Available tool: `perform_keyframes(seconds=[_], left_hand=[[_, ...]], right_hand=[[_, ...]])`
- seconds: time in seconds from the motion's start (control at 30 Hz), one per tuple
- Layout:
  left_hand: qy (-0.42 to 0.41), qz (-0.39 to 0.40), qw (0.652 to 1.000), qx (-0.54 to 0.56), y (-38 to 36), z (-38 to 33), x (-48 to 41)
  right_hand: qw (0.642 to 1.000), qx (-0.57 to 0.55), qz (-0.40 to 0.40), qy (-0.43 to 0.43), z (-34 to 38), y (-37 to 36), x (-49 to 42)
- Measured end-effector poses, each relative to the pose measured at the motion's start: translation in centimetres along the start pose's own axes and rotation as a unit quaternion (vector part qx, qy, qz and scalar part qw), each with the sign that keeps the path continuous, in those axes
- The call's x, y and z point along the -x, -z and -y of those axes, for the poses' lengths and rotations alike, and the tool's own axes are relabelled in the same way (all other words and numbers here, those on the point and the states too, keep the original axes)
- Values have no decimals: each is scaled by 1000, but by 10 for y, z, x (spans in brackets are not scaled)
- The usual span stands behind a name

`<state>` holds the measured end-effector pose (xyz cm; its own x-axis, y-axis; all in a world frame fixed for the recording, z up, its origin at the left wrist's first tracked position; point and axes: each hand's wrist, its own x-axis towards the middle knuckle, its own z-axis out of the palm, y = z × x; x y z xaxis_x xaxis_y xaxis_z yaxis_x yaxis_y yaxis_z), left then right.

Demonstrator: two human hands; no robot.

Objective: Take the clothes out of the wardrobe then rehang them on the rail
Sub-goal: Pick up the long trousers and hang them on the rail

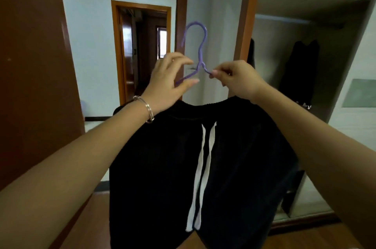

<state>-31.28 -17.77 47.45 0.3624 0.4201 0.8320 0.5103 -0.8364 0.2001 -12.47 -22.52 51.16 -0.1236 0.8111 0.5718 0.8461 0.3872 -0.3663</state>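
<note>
Two hands: both up in front of the camera, working the same purple hanger (198,53)
Left hand (171,80): fingers spread and loosely curled, thumb stretched out under the hanger's left arm, fingertips resting near the neck, so more of a cradle than a firm grab
Bracelet (147,109): silver bangle on the left wrist
Right hand (238,80): closed up, pinching the hanger's right arm between thumb and fingers just beside the neck
Hanger: thin purple one, hook pointing up and free in the air, not on any rail
Shorts (203,167): black, with two white drawstrings (200,177) dangling down the front; they hang below both hands, waistband bunched up under the wrists
Wardrobe (305,45): off to the right, open, with dark clothes (299,70) hanging inside under a shelf
Where the shorts are: outside the wardrobe, held mid-air over the wooden floor (85,228)
</note>
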Motion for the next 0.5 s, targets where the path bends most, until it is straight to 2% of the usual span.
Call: perform_keyframes(seconds=[0.1, 0.17, 0.3, 0.4, 0.5], left_hand=[[-54, 136, 981, -130, -30, 40, 3], [-64, 192, 967, -154, -54, 68, -4], [-98, 205, 964, -135, -95, 107, -46], [-162, 164, 961, -150, -126, 131, -78], [-132, 166, 975, -69, -153, 148, -107]], right_hand=[[999, -19, -14, -39, -40, -7, -23], [998, -14, -3, -58, -68, -9, -42], [995, 5, 9, -101, -115, -4, -81], [992, 1, 13, -125, -144, 6, -99], [986, 12, 5, -165, -169, 15, -107]])
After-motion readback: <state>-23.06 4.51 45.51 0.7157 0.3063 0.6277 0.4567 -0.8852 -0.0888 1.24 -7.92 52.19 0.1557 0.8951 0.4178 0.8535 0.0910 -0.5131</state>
